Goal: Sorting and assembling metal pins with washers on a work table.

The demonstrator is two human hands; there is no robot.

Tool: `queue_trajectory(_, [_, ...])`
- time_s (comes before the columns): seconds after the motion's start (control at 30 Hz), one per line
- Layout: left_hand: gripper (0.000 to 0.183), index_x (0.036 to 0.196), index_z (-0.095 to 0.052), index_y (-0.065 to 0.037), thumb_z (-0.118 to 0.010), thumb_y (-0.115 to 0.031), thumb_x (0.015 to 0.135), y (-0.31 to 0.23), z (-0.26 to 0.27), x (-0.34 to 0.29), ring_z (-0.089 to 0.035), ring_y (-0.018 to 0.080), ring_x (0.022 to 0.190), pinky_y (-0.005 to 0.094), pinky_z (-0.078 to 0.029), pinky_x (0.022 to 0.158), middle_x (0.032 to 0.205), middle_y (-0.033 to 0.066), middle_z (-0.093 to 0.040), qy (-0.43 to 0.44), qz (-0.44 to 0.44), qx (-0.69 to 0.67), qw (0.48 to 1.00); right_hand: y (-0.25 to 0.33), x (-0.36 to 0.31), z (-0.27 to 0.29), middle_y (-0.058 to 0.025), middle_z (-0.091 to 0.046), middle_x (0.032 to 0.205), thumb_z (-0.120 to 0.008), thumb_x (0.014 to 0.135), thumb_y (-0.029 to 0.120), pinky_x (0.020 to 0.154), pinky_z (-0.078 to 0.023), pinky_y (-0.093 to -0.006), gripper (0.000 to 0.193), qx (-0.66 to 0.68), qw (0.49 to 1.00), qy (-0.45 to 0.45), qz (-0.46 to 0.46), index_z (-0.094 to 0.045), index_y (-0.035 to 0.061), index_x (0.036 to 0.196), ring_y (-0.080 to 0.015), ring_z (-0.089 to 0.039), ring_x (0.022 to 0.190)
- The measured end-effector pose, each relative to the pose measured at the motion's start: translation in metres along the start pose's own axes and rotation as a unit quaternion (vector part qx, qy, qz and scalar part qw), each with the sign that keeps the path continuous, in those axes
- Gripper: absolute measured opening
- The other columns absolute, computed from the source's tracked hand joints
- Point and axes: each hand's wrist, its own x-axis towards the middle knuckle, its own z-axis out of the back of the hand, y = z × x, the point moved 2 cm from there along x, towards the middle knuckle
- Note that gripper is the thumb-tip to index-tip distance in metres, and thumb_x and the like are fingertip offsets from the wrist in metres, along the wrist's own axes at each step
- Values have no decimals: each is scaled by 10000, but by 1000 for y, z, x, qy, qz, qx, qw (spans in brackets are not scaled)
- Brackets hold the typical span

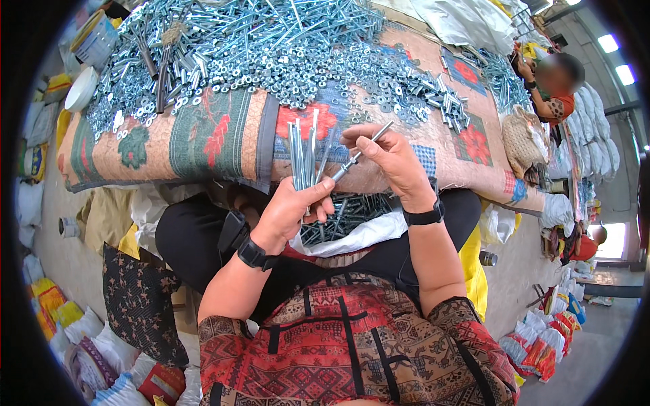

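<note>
Anchor bolt (346, 166) slants near the frame's centre, pinched by the left grip (291, 205) and right grip (398, 164). Should the left loosen, its clasped metal rods (310, 159) could slip.

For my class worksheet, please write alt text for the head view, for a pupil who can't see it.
A person's left hand grips a bunch of metal rods; the right hand holds a single rod slanting between the hands. Beyond, nuts and loose rods lie heaped on patterned cloth; more metal parts lie below the hands.
</note>
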Motion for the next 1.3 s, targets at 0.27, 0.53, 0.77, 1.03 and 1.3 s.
queue_trajectory(0.27, [206, 1003, -603, -20, -637, -200, 908, 1, -4, -3, -630, 96, 571, 182, -380, 459, 707, 52, -658, -49, -94, 40, 994, -2, 7, 0, -4, -645, 784, -691, 879, 222, 599, -407, -184, 300, -157, 978, -72, 119, -637, -17, 1051, -33, -542, 701])
queue_trajectory(0.53, [194, 989, -606, -25, -642, -197, 909, 1, -3, -4, -635, 93, 566, 167, -345, 432, 708, 56, -665, -67, -110, 46, 991, 5, 4, 1, -14, -640, 775, -700, 873, 200, 609, -437, -195, 289, -86, 996, -32, -2, -635, -29, 1037, -40, -554, 700])
queue_trajectory(0.77, [206, 1008, -600, -24, -648, -195, 903, 0, -4, -4, -633, 93, 565, 166, -343, 439, 705, 53, -663, -55, -121, 51, 990, 10, 1, 2, -29, -662, 819, -712, 860, 222, 635, -466, -203, 346, -77, 996, -29, 22, -631, -31, 1082, -66, -598, 705])
queue_trajectory(1.03, [198, 1008, -583, 4, -652, -145, 897, -2, -6, -6, -627, 119, 588, 205, -453, 516, 727, 71, -649, -58, -101, 37, 992, 2, 2, 10, -39, -658, 843, -699, 868, 200, 592, -463, -202, 324, -88, 995, -35, 17, -635, -43, 1072, -68, -590, 684])
queue_trajectory(1.3, [192, 1001, -587, -5, -646, -156, 898, -4, -9, -7, -622, 106, 570, 194, -417, 490, 711, 64, -650, -62, -112, 42, 991, 8, 0, 1, -44, -661, 839, -691, 876, 199, 611, -474, -208, 333, -23, 1000, -8, 12, -625, -50, 1088, -76, -600, 710])
